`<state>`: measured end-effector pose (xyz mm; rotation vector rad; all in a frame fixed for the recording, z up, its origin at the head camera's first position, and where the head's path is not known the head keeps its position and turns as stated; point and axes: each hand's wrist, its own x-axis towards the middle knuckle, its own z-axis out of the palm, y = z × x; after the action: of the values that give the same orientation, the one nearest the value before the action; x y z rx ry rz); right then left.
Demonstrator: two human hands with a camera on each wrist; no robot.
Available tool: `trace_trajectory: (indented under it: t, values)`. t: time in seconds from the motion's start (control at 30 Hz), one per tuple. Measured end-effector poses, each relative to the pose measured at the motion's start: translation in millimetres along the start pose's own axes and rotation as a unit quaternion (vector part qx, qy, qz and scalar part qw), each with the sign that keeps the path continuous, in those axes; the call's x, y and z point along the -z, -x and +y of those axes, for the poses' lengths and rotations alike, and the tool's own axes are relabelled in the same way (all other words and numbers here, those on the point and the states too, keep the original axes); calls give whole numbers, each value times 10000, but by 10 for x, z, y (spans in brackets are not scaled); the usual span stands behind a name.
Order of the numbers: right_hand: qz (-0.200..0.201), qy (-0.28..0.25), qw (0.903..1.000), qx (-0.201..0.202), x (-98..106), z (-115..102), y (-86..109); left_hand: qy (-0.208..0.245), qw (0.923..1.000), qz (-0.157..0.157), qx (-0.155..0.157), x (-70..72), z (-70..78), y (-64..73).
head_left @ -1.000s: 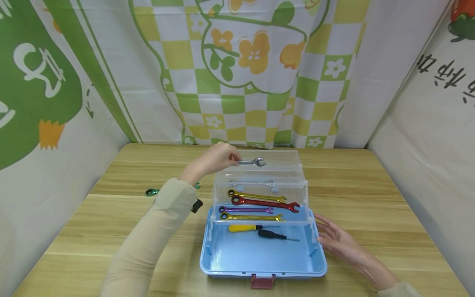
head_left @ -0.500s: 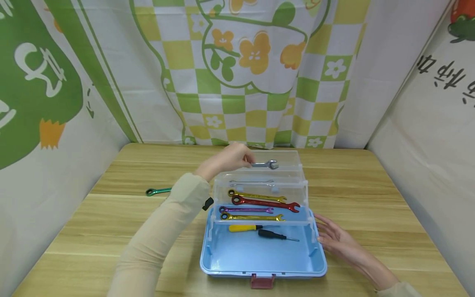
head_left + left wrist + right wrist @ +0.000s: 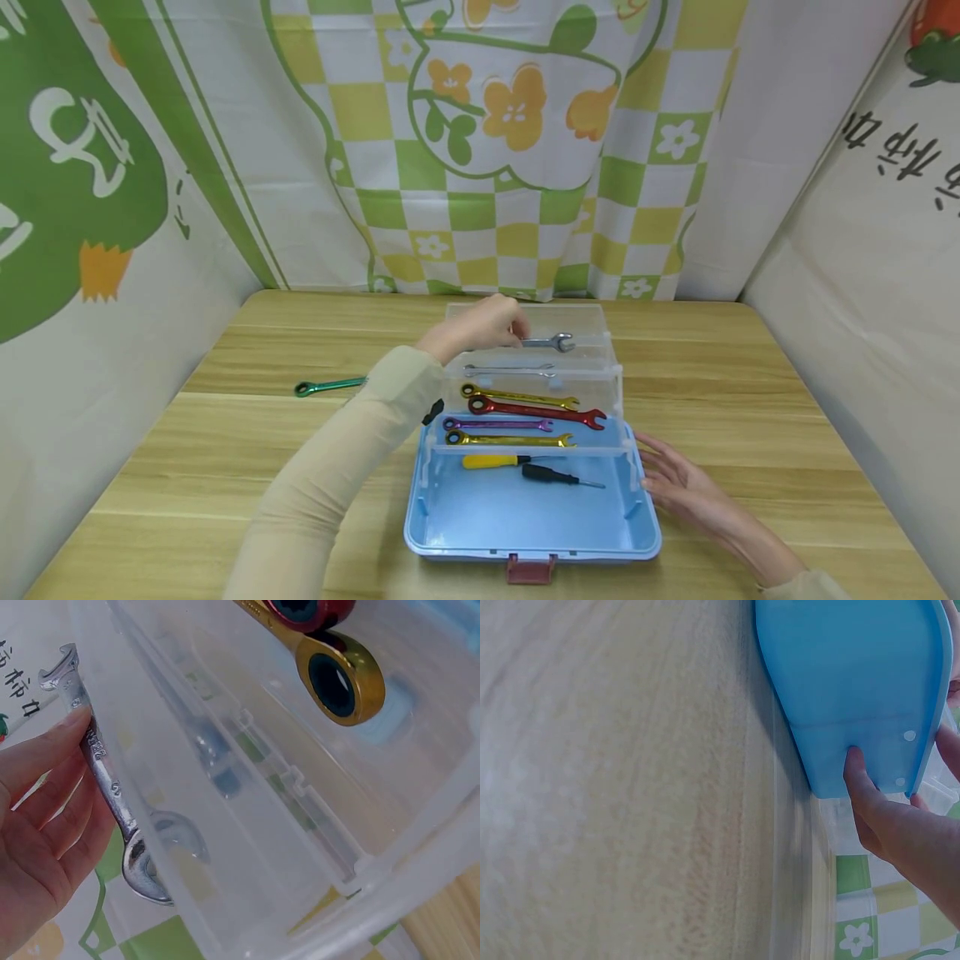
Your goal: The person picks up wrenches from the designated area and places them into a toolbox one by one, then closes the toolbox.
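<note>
My left hand [image 3: 495,323] holds a silver open-end wrench [image 3: 555,342] over the rear of the clear stepped trays [image 3: 613,387]. In the left wrist view, the thumb and fingers pinch the wrench [image 3: 105,769] by its shank, just beside a clear tray wall. At the right, my right hand [image 3: 678,479] rests against the side of the blue toolbox [image 3: 525,517]. The right wrist view shows one straight digit pressed on the outer wall and other fingertips at the rim. Gold, red and purple ratchet wrenches lie in the front tray, among them a red one [image 3: 536,410].
A thin silver wrench [image 3: 510,370] lies in a middle tray. Inside the toolbox floor are a yellow-handled screwdriver [image 3: 491,461] and a black-handled screwdriver [image 3: 551,474]. A green ratchet wrench [image 3: 326,386] lies on the wooden table, left of the box, partly behind the left sleeve.
My left hand has moved right and slightly lower with the silver wrench, now over the rear trays. More of the green wrench shows. My right hand stays at the box.
</note>
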<state>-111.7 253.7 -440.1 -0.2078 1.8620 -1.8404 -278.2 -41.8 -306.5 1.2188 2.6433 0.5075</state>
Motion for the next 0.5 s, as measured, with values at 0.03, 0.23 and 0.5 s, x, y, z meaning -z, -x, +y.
trace_trajectory:
  t: [0.03,0.23,0.5]
  values:
    - [-1,2,10000,5,2,0,0,-30,10000,-27,-3,-11,3,-16]
    - [-24,33,10000,21,2,0,0,-175,9996,-178,-98,-60,31,-93]
    - [5,46,9999,-123,12,-9,-3,-175,9993,-283,-146,-104,70,-136]
